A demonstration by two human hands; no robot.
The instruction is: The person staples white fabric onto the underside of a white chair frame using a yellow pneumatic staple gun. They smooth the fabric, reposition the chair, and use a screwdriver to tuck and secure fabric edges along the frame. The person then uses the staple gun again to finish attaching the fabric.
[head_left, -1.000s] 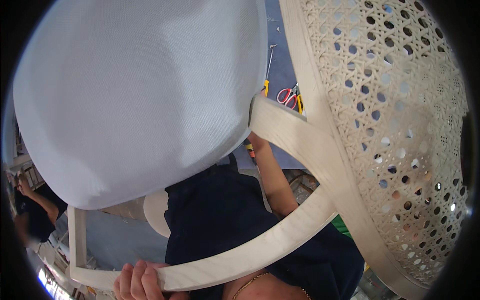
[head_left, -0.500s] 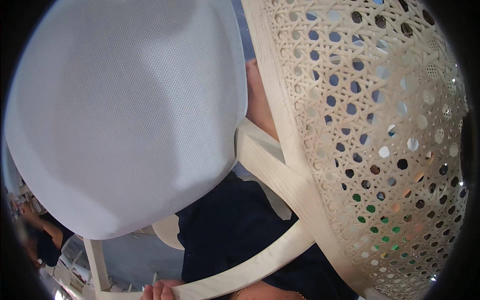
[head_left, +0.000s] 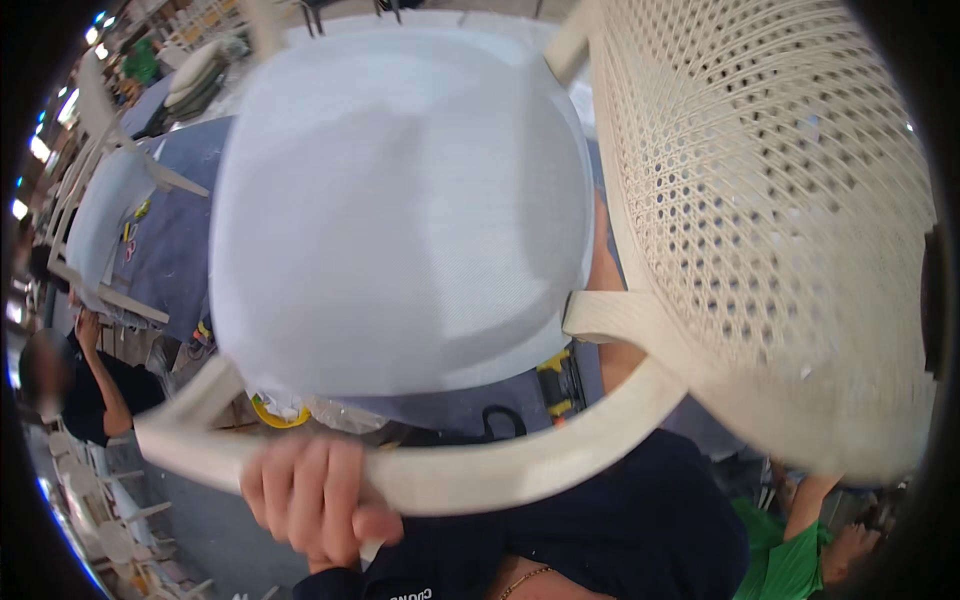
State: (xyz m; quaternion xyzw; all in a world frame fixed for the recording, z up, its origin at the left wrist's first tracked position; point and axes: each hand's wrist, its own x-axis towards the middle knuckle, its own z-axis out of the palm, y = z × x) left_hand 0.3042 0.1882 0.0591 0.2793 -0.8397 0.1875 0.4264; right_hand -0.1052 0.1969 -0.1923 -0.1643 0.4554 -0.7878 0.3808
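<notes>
A pale wooden armchair (head_left: 510, 470) fills the middle of the view, tilted on its side, with its woven cane back (head_left: 740, 200) to the right. Its padded light grey seat (head_left: 400, 230) faces me. My left hand (head_left: 315, 495) is closed around the curved armrest at the lower left, fingers wrapped over the wood. My right forearm (head_left: 612, 275) shows in the gap between seat and back and passes behind the chair. The right hand itself is hidden there, so its grip does not show.
Beneath the chair is a blue-grey covered table (head_left: 185, 165). A yellow and black tool (head_left: 560, 385) and a yellow container (head_left: 278, 408) show below the seat. At left, a co-worker (head_left: 100, 390) handles another chair (head_left: 105, 220). A person in green (head_left: 785, 555) is at lower right.
The chair has moved farther from me and turned, so the whole seat shows. My left hand has risen with the armrest into fuller view. More of the table and surroundings appears.
</notes>
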